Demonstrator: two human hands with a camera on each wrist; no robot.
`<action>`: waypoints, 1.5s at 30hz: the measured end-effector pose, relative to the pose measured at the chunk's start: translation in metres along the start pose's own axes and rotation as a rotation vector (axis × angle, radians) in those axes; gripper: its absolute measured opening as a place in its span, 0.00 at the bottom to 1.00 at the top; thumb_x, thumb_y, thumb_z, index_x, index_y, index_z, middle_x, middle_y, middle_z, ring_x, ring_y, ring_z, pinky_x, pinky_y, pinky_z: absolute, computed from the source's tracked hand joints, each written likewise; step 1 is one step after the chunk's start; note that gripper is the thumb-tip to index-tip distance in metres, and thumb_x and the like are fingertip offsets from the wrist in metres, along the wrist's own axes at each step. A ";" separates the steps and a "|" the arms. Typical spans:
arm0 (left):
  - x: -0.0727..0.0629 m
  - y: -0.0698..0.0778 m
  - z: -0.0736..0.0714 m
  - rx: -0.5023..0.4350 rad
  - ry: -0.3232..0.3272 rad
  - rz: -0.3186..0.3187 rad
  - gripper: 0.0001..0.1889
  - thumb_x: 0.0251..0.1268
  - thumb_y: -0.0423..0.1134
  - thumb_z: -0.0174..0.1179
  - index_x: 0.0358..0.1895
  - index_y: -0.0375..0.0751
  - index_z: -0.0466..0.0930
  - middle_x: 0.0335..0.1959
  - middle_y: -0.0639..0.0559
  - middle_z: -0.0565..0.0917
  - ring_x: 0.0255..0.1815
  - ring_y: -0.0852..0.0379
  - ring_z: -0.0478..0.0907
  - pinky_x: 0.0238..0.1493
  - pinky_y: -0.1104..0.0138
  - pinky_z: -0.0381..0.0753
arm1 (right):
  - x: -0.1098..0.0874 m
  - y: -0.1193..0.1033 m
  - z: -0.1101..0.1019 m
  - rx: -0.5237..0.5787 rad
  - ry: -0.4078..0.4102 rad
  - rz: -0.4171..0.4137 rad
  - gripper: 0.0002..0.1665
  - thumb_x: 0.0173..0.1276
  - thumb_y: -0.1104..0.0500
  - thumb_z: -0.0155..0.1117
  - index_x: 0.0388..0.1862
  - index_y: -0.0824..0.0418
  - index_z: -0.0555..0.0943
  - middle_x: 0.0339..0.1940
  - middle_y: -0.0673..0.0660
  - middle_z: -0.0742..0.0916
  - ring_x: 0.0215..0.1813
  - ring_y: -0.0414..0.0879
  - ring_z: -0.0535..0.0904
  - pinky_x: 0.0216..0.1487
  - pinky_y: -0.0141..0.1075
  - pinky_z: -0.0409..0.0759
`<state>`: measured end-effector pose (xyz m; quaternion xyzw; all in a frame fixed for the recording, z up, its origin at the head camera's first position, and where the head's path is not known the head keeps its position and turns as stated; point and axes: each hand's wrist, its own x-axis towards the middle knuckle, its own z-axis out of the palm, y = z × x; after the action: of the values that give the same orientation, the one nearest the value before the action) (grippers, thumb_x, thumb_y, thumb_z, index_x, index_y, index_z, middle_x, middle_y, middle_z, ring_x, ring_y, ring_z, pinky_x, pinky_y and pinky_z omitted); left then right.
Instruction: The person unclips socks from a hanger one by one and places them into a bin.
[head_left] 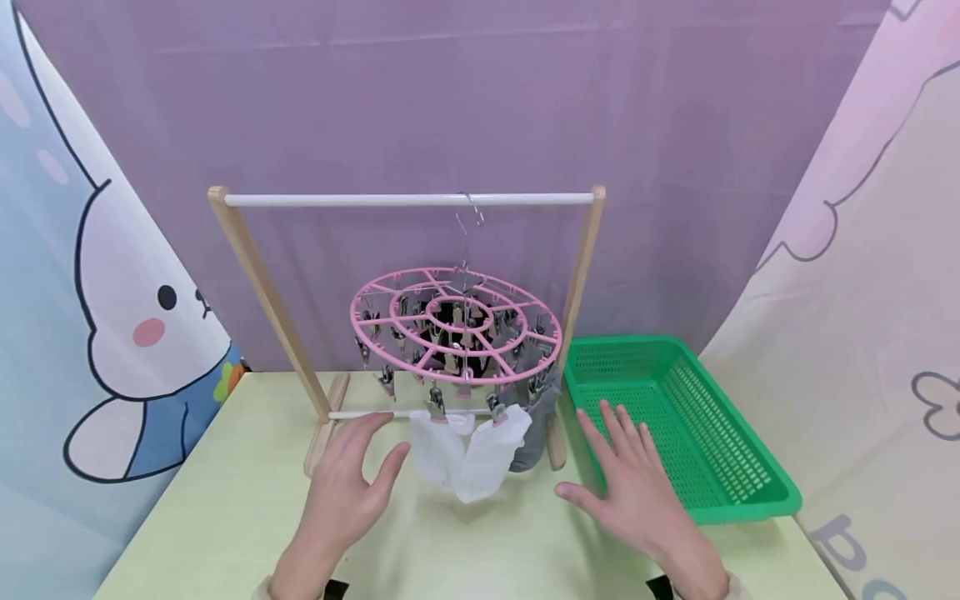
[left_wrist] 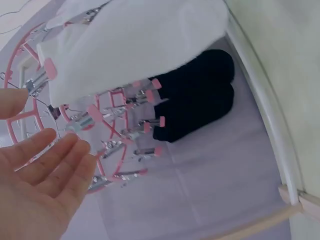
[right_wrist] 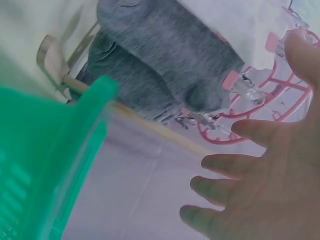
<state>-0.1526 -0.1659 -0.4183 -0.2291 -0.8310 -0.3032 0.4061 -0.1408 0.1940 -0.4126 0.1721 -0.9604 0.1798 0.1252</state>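
A round pink clip hanger (head_left: 363,322) hangs by its hook from the white bar of a wooden rack. A pair of white socks (head_left: 480,467) is clipped to its front edge. Grey socks (head_left: 531,442) hang at its right side, and black socks (left_wrist: 200,92) hang further back. My left hand (head_left: 348,483) is just left of the white socks, thumb and fingers spread and holding nothing. My right hand (head_left: 630,487) is on the other side, fingers extended and apart, overlapping the basket's near left edge in the head view.
A green plastic basket (head_left: 750,450) stands on the pale table (head_left: 195,492) to the right of the rack. The rack's wooden posts (head_left: 270,300) rise on both sides of the hanger. A purple cloth (head_left: 405,100) hangs behind, with printed cloths at the sides.
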 end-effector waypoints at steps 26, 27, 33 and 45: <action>0.036 0.013 0.022 -0.534 -0.194 -0.328 0.20 0.70 0.30 0.62 0.64 0.31 0.76 0.59 0.41 0.82 0.57 0.49 0.81 0.62 0.60 0.79 | 0.014 -0.031 -0.005 0.291 0.266 -0.177 0.40 0.66 0.51 0.72 0.75 0.56 0.70 0.73 0.57 0.75 0.71 0.59 0.71 0.66 0.62 0.71; 0.037 0.013 0.022 -0.555 -0.204 -0.342 0.21 0.71 0.29 0.61 0.64 0.31 0.75 0.59 0.40 0.82 0.56 0.50 0.81 0.62 0.59 0.80 | 0.015 -0.032 -0.004 0.307 0.271 -0.186 0.39 0.66 0.51 0.72 0.74 0.57 0.71 0.73 0.57 0.75 0.71 0.59 0.72 0.67 0.62 0.71; 0.038 0.015 0.023 -0.639 -0.237 -0.411 0.20 0.72 0.29 0.59 0.65 0.29 0.75 0.60 0.37 0.81 0.54 0.57 0.80 0.57 0.68 0.80 | 0.017 -0.041 -0.001 0.387 0.277 -0.221 0.36 0.67 0.52 0.71 0.72 0.57 0.74 0.71 0.55 0.78 0.69 0.56 0.74 0.64 0.62 0.73; 0.039 0.019 0.024 -0.598 -0.247 -0.482 0.14 0.74 0.32 0.59 0.57 0.29 0.80 0.45 0.44 0.84 0.47 0.57 0.80 0.49 0.69 0.82 | 0.023 -0.056 0.005 0.497 0.299 -0.343 0.31 0.68 0.55 0.71 0.68 0.61 0.77 0.65 0.56 0.82 0.64 0.52 0.79 0.60 0.54 0.79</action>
<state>-0.1754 -0.1311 -0.3923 -0.1704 -0.7785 -0.5886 0.1360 -0.1412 0.1360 -0.3937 0.3282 -0.8153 0.4078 0.2474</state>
